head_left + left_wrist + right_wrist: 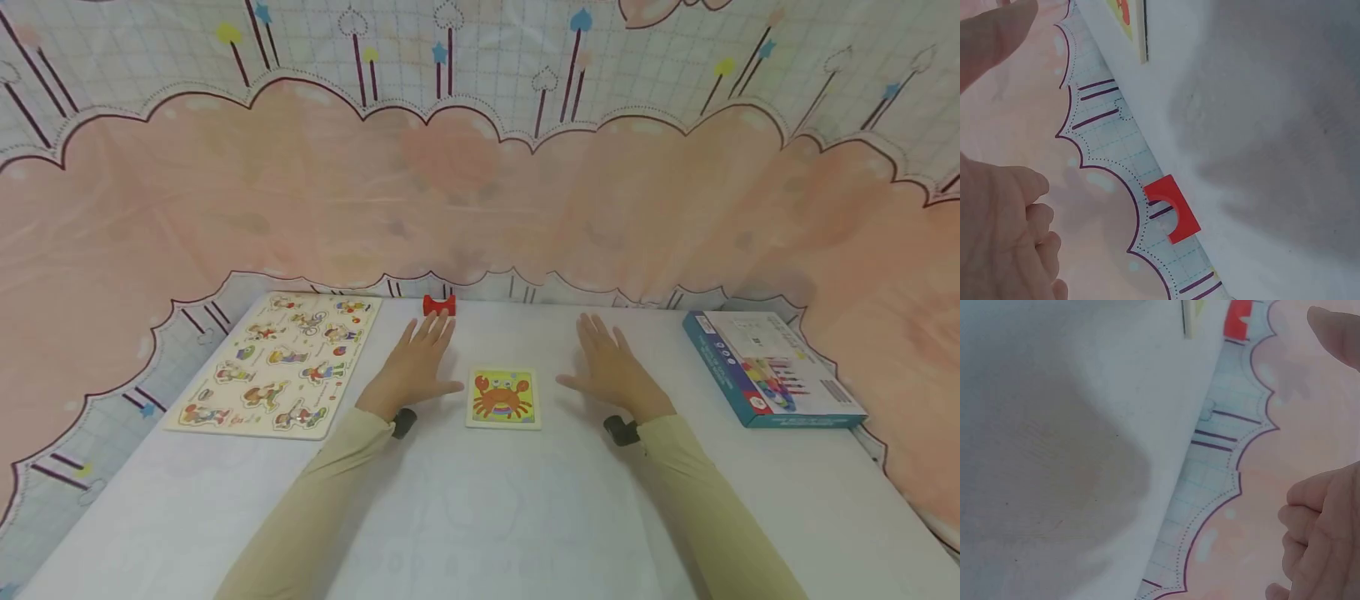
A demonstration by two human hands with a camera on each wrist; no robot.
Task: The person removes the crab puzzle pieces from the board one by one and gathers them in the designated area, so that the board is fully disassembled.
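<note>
Between the two hands lies a small square crab puzzle (503, 398), its orange crab on a yellow and green ground. To its left my left hand (411, 371) hovers with straight fingers and the thumb pointing at the puzzle, holding nothing. On the other side my right hand (617, 372) mirrors it, fingers straight and thumb toward the puzzle, also holding nothing. Just beyond the left fingertips stands a red block (439, 305) with a curved cut-out, seen also in the left wrist view. Only a corner of the puzzle shows in each wrist view.
A wooden board (270, 364) with pictures of children lies at the left of the white table (480, 508). At the right lies a teal-edged box (774, 369). A patterned pink cloth (480, 200) hangs behind the table.
</note>
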